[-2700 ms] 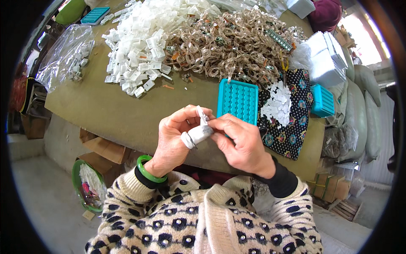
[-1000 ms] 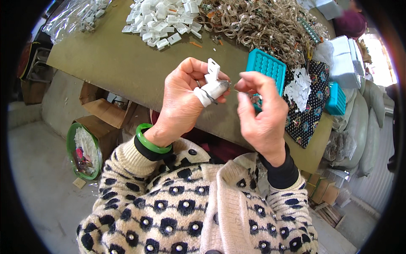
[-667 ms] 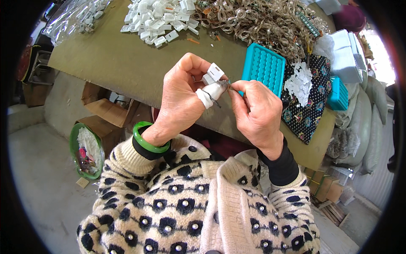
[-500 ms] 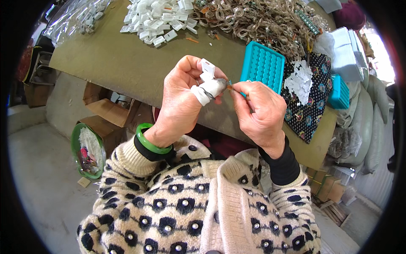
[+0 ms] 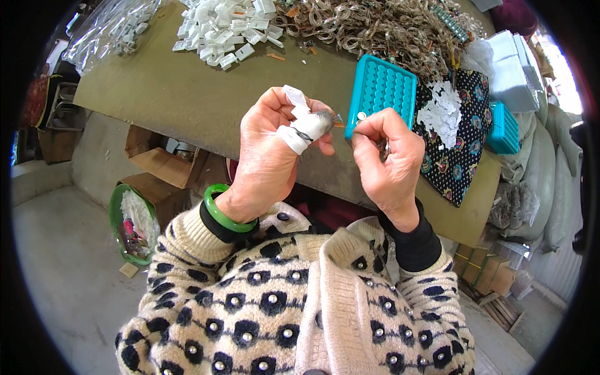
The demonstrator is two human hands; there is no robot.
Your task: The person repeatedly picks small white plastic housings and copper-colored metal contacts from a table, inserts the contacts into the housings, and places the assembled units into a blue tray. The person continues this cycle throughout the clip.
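My left hand (image 5: pixel 265 144) is closed around a small white plastic housing (image 5: pixel 294 96), which sticks up between thumb and fingers. White wrapping with a dark tie covers the left thumb (image 5: pixel 314 127), and its tip is grey. A thin orange strip (image 5: pixel 338 124) pokes out just beyond that thumb tip. My right hand (image 5: pixel 390 162) is a short way to the right, thumb and index finger pinched and the other fingers curled. Something small and dark shows inside its curl, too hidden to name. By the index finger is a small round white piece (image 5: pixel 362 116).
Beyond my right hand lies a teal tray with round pockets (image 5: pixel 384 87). White flakes (image 5: pixel 440 115) rest on a dark patterned cloth (image 5: pixel 459 175). White housings (image 5: pixel 225 31) and coiled clear wires (image 5: pixel 375 31) are heaped at the far side of the table (image 5: pixel 156 87).
My right hand has drawn slightly away from the left thumb tip, opening a gap and exposing the orange strip. My left hand stays nearly in place, the white housing tilting a little left.
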